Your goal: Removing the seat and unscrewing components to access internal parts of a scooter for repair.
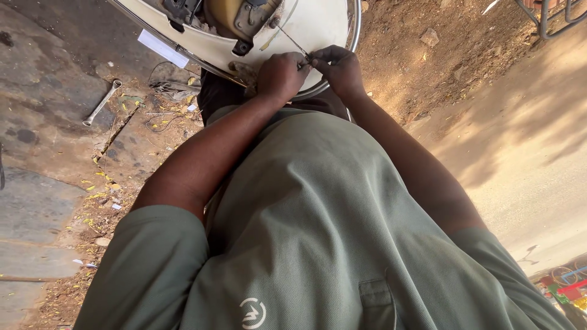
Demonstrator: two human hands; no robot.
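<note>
Outdoors: we see cracked concrete, dirt and a spanner (101, 102) lying on the ground. Our left hand (280, 76) and right hand (340, 68) pinch a thin cable (292, 41) against the cream vehicle panel (318, 24), fingers clamped together.

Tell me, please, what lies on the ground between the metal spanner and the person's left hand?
In the head view, between the spanner and the left hand lie loose wires with a crumpled grey rag on littered ground; nearer the hand, the cream panel's edge.
</note>
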